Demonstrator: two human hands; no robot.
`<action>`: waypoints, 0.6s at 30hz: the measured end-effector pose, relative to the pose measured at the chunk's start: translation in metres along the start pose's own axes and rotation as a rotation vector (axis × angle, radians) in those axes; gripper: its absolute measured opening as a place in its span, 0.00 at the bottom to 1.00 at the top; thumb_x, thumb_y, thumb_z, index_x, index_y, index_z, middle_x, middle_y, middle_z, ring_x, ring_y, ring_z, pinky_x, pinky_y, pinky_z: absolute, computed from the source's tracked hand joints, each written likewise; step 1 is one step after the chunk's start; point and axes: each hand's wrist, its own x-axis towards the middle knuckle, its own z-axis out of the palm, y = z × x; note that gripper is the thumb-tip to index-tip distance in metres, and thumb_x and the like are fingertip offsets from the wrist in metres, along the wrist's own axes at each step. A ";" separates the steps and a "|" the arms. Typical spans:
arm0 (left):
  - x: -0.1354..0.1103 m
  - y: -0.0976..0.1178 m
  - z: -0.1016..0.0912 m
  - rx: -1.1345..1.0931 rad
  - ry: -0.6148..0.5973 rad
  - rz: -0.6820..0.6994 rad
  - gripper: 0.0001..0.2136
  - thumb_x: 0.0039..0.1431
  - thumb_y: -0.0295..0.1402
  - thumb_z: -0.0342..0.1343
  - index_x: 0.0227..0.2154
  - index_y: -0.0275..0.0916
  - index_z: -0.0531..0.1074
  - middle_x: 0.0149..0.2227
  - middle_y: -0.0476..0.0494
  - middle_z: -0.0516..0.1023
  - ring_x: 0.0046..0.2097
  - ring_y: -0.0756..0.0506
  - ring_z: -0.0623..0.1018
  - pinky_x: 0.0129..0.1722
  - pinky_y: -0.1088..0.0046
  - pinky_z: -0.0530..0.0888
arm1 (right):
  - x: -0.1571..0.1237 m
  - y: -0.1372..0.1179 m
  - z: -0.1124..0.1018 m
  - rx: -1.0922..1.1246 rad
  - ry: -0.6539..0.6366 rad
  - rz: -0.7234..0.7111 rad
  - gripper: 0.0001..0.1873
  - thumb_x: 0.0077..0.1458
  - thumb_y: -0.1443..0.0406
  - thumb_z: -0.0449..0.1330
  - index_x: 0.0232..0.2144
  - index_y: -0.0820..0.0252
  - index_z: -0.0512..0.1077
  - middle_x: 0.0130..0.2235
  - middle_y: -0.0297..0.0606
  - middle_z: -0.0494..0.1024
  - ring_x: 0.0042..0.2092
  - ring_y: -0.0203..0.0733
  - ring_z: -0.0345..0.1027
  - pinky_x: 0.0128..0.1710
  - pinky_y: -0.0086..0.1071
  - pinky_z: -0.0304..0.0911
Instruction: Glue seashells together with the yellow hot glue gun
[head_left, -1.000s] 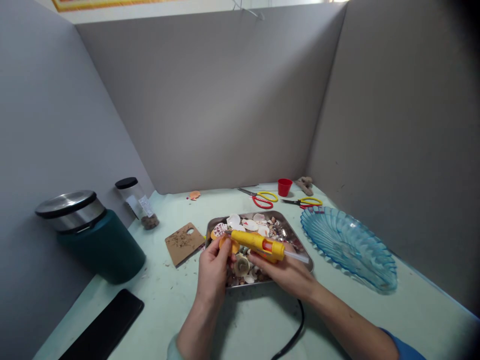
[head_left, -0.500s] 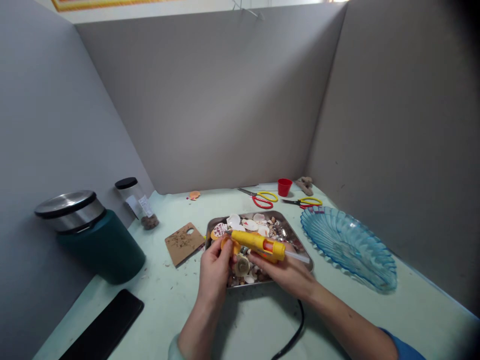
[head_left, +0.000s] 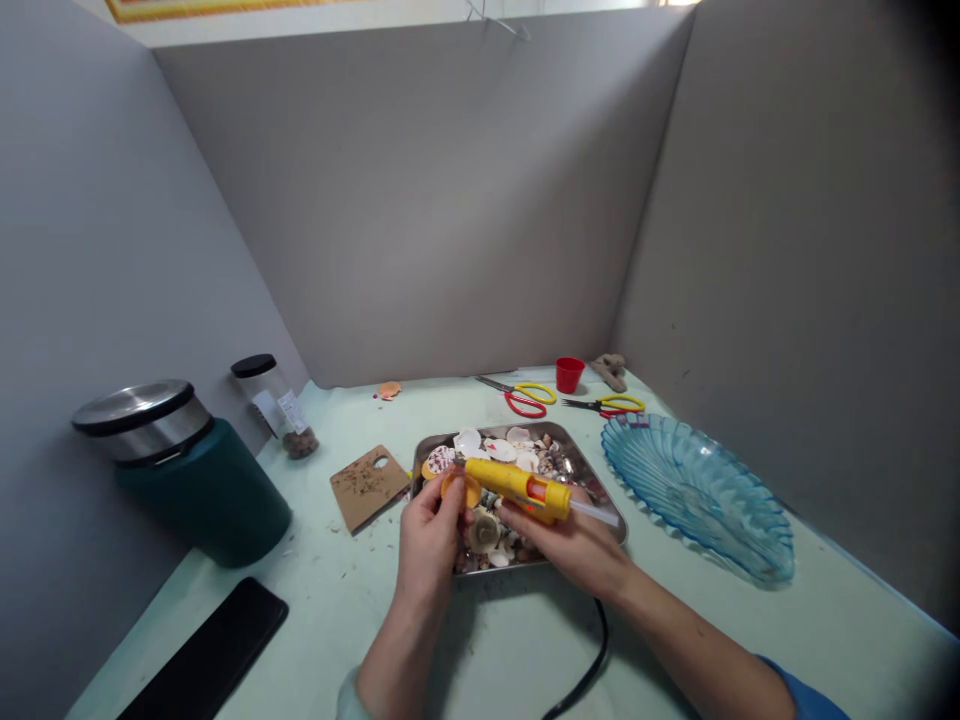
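My left hand (head_left: 430,525) pinches a small orange shell (head_left: 471,490) between thumb and fingers, over the left part of a metal tray (head_left: 559,432). My right hand (head_left: 566,545) is wrapped round a yellow hot glue gun (head_left: 517,483), its nozzle pointing left and lying close to the top of the orange shell. Whether the nozzle touches the shell I cannot tell. A clear glue stick (head_left: 595,513) juts from the gun's back end. Under both hands the tray holds white shells (head_left: 500,450), a greyish round shell (head_left: 484,533) and many small ones.
A blue glass dish (head_left: 697,500) lies right of the tray. Behind are two pairs of scissors (head_left: 525,400) and a red cup (head_left: 569,375). On the left stand a brown board (head_left: 369,487), a jar (head_left: 277,410), a green canister (head_left: 202,500) and a black phone (head_left: 210,650). A black cord (head_left: 592,670) runs below.
The orange shell has turned slightly in my left hand, so more of its face shows below the nozzle. My right hand and the glue gun have hardly moved.
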 end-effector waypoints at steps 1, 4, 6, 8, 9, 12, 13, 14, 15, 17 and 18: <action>0.000 0.001 0.000 -0.002 0.006 -0.002 0.28 0.45 0.51 0.64 0.42 0.33 0.75 0.17 0.56 0.66 0.16 0.56 0.59 0.15 0.81 0.53 | 0.000 0.001 0.000 -0.003 -0.001 0.000 0.15 0.55 0.59 0.62 0.45 0.56 0.77 0.43 0.38 0.82 0.49 0.51 0.74 0.49 0.40 0.71; 0.000 0.000 0.000 -0.007 0.009 0.001 0.26 0.45 0.51 0.64 0.39 0.34 0.75 0.17 0.57 0.66 0.16 0.56 0.59 0.15 0.80 0.54 | 0.000 0.005 0.001 -0.033 0.020 0.003 0.15 0.54 0.58 0.63 0.43 0.56 0.78 0.40 0.38 0.83 0.48 0.52 0.75 0.48 0.40 0.72; 0.001 -0.003 -0.001 0.001 -0.005 0.015 0.23 0.46 0.51 0.64 0.36 0.35 0.74 0.18 0.56 0.66 0.16 0.57 0.58 0.16 0.80 0.54 | -0.001 0.008 0.001 -0.053 0.018 -0.001 0.13 0.54 0.58 0.63 0.40 0.56 0.79 0.38 0.37 0.83 0.46 0.51 0.75 0.46 0.40 0.72; 0.002 -0.006 -0.003 0.014 -0.020 0.033 0.22 0.48 0.51 0.63 0.35 0.35 0.74 0.18 0.56 0.66 0.16 0.57 0.58 0.16 0.80 0.54 | -0.001 0.009 0.002 -0.061 0.012 -0.011 0.11 0.54 0.58 0.63 0.39 0.55 0.79 0.38 0.37 0.82 0.44 0.50 0.76 0.45 0.40 0.72; 0.003 -0.007 -0.003 0.022 -0.023 0.039 0.22 0.48 0.51 0.62 0.35 0.35 0.74 0.18 0.56 0.66 0.16 0.57 0.58 0.16 0.80 0.54 | -0.001 0.010 0.002 -0.063 0.009 -0.014 0.11 0.54 0.58 0.63 0.39 0.55 0.79 0.38 0.37 0.82 0.44 0.50 0.76 0.45 0.39 0.72; 0.003 -0.010 -0.004 0.058 -0.020 0.046 0.23 0.48 0.52 0.62 0.36 0.35 0.76 0.19 0.56 0.66 0.16 0.56 0.58 0.16 0.80 0.54 | -0.002 0.010 0.002 -0.069 0.026 -0.016 0.12 0.54 0.58 0.63 0.40 0.54 0.79 0.40 0.37 0.82 0.43 0.49 0.76 0.43 0.39 0.73; 0.003 -0.010 -0.004 0.065 -0.013 0.047 0.23 0.48 0.52 0.62 0.37 0.35 0.76 0.19 0.56 0.67 0.16 0.56 0.58 0.16 0.80 0.53 | -0.002 0.010 0.002 -0.074 0.029 -0.017 0.12 0.54 0.58 0.63 0.40 0.54 0.79 0.40 0.37 0.82 0.42 0.49 0.76 0.43 0.39 0.73; 0.003 -0.009 -0.004 0.065 -0.008 0.045 0.24 0.47 0.52 0.62 0.37 0.35 0.76 0.19 0.56 0.67 0.16 0.56 0.58 0.15 0.80 0.53 | -0.002 0.010 0.003 -0.078 0.030 -0.019 0.12 0.54 0.58 0.63 0.40 0.54 0.79 0.40 0.37 0.83 0.42 0.49 0.76 0.42 0.39 0.73; 0.003 -0.008 -0.004 0.059 -0.004 0.040 0.24 0.47 0.52 0.63 0.38 0.35 0.76 0.19 0.56 0.67 0.16 0.56 0.58 0.15 0.80 0.53 | -0.002 0.010 0.003 -0.080 0.033 -0.021 0.12 0.54 0.58 0.63 0.40 0.54 0.79 0.40 0.36 0.83 0.41 0.49 0.77 0.42 0.38 0.73; 0.002 -0.006 -0.003 0.030 -0.001 0.031 0.25 0.47 0.52 0.63 0.39 0.34 0.75 0.18 0.56 0.67 0.16 0.56 0.59 0.15 0.80 0.53 | -0.002 0.010 0.003 -0.077 0.036 -0.027 0.12 0.54 0.59 0.63 0.40 0.53 0.79 0.39 0.36 0.82 0.41 0.48 0.77 0.41 0.37 0.73; 0.002 -0.005 -0.002 0.014 0.000 0.029 0.25 0.46 0.51 0.63 0.39 0.34 0.75 0.18 0.56 0.67 0.17 0.56 0.59 0.15 0.80 0.53 | -0.002 0.010 0.002 -0.072 0.033 -0.030 0.11 0.54 0.59 0.63 0.40 0.53 0.79 0.39 0.36 0.82 0.41 0.48 0.77 0.41 0.37 0.73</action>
